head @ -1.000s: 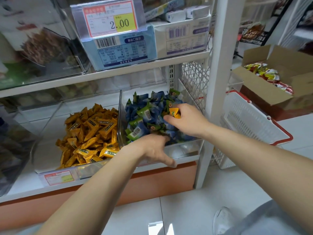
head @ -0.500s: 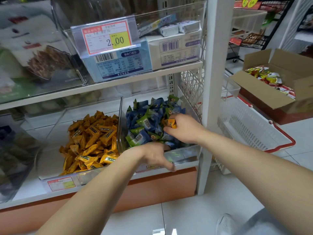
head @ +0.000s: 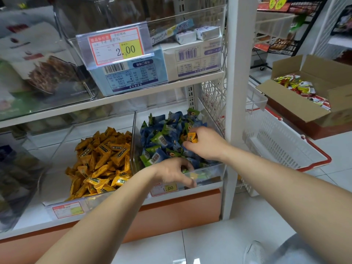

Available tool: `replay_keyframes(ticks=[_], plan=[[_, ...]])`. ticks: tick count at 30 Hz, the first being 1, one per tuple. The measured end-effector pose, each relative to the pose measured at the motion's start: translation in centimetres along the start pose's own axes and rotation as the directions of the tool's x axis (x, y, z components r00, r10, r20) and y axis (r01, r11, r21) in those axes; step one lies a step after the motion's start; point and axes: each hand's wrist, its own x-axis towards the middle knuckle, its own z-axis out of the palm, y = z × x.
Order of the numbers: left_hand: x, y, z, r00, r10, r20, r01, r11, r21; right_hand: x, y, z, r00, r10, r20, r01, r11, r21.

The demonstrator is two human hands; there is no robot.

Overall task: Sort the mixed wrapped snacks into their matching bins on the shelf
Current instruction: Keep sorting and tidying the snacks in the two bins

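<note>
Head view: orange wrapped snack (head: 192,137) pinched in right hand (head: 204,144) fingertips, centre frame, over blue-and-green snack pile (head: 163,141) in right clear bin (head: 213,171). Left hand (head: 174,173) at bin's front wall, fingers curled; cannot tell if holding anything. Orange snack pile (head: 102,155) in left clear bin (head: 57,155). White basket (head: 282,143) at right.

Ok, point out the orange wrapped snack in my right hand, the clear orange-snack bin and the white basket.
orange wrapped snack (head: 192,137): head view, wrapper face.
clear plastic orange-snack bin (head: 68,147): head view, bare floor.
white plastic basket (head: 276,138): head view, mesh wall.
</note>
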Motion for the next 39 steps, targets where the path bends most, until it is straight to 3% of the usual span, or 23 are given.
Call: replay_keyframes(ticks=[4, 8, 14, 17, 20, 24, 28, 31, 35, 37, 39], plan=[[-0.1, 0.4, 0.0, 0.998, -0.027, 0.055, 0.025, 0.999, 0.042, 0.1, 0.1, 0.2, 1.0, -0.01, -0.006, 0.01, 1.0, -0.019], [-0.4, 0.4, -0.4, 0.999, 0.032, -0.002, -0.032, 0.999, -0.001, 0.1, 0.1, 0.3, 1.0, -0.006, -0.012, 0.006, 1.0, -0.011], [-1.8, -0.9, -0.6, 0.955, 0.167, -0.245, -0.19, 0.979, -0.074, 0.4, 0.2, 0.0, 1.0, -0.008, 0.026, 0.008, 1.0, 0.009], [-2.7, -1.7, -1.2, 0.939, 0.178, -0.296, -0.226, 0.964, -0.139, 0.6, 0.1, -0.1, 1.0, 0.003, 0.014, -0.003, 1.0, 0.025], [-3.2, -2.3, -1.5, 0.919, 0.132, -0.371, -0.241, 0.934, -0.265, 0.8, -0.3, 0.0, 1.0, 0.015, 0.019, -0.017, 0.992, 0.122], [-2.9, -2.2, -1.7, 0.806, 0.027, -0.592, -0.188, 0.959, -0.213, 1.5, -1.1, 0.5, 0.992, 0.118, 0.053, -0.128, 0.95, 0.286], [-2.6, -1.7, -1.7, 0.737, -0.015, -0.675, -0.205, 0.948, -0.245, 2.4, -2.3, 0.6, 0.976, 0.204, 0.071, -0.212, 0.843, 0.494], [-2.8, -1.9, -2.0, 0.664, -0.068, -0.745, -0.176, 0.954, -0.244, 3.0, -2.6, 1.0, 0.953, 0.269, 0.137, -0.283, 0.639, 0.715], [-3.1, -2.0, -2.4, 0.545, -0.075, -0.835, -0.237, 0.942, -0.239, 3.0, -2.7, 1.5, 0.932, 0.27, 0.243, -0.354, 0.522, 0.776], [-3.1, -2.0, -2.0, 0.524, -0.114, -0.844, -0.263, 0.921, -0.287, 3.1, -3.0, 1.6, 0.937, 0.244, 0.251, -0.34, 0.461, 0.82], [-3.0, -1.8, -1.2, 0.547, -0.158, -0.822, -0.292, 0.884, -0.364, 3.0, -3.3, 1.7, 0.944, 0.21, 0.256, -0.323, 0.416, 0.85]])
